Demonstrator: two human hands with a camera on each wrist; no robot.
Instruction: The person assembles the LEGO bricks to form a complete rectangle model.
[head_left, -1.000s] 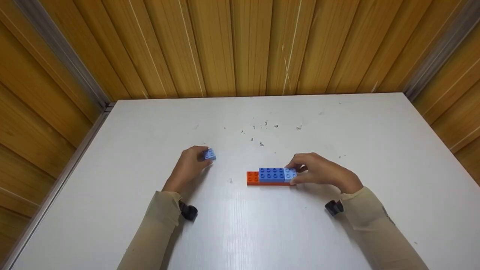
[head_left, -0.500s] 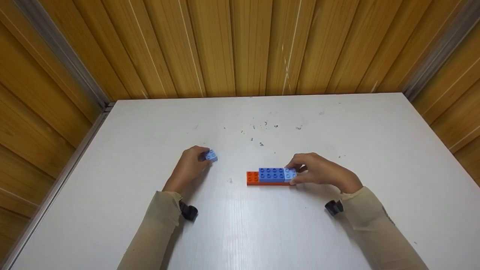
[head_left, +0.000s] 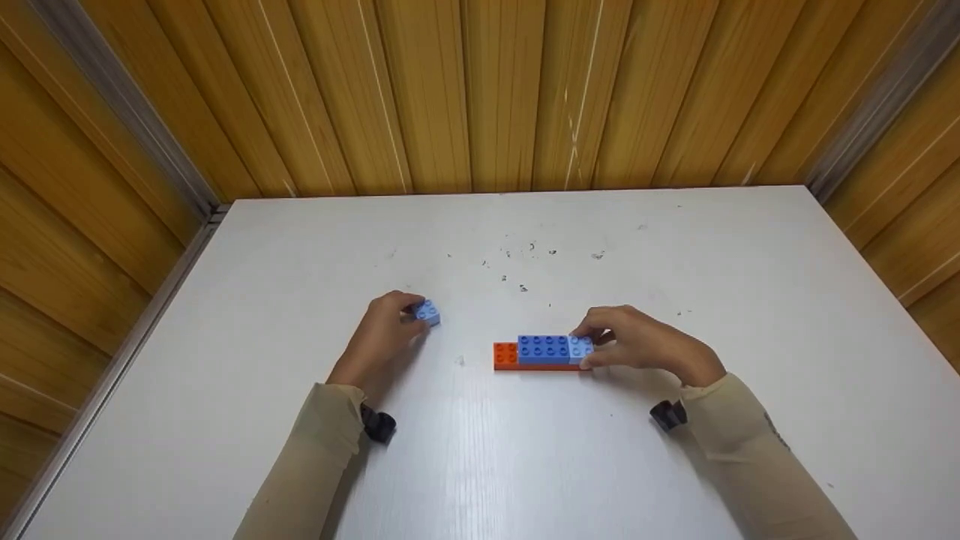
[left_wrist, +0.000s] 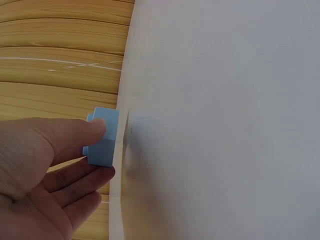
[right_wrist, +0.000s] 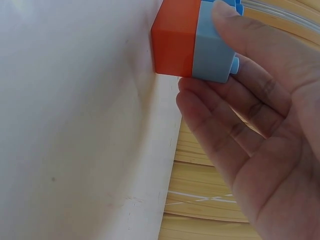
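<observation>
Left of the table's middle, my left hand [head_left: 382,330] pinches a small light blue toy brick [head_left: 428,312] between thumb and fingers. The left wrist view shows this brick [left_wrist: 104,137] close over the table, its studs facing the palm. My right hand [head_left: 637,337] grips another light blue brick [head_left: 576,349], which sits on the right end of a long orange-red brick [head_left: 505,353]. Beside it on the same base is a longer, darker blue brick [head_left: 543,349]. In the right wrist view, the thumb presses the light blue brick [right_wrist: 212,47] against the fingers, right above the orange-red base [right_wrist: 175,40].
The white table [head_left: 480,450] has small dark marks [head_left: 523,288] toward its back. Wood-look panels [head_left: 495,90] stand along the back and sides, with grey metal posts in the corners. A small black device [head_left: 379,424] is strapped to each wrist.
My left hand has shifted slightly right, and the light blue brick in it has moved a little right and nearer. The right hand and the joined bricks have stayed put.
</observation>
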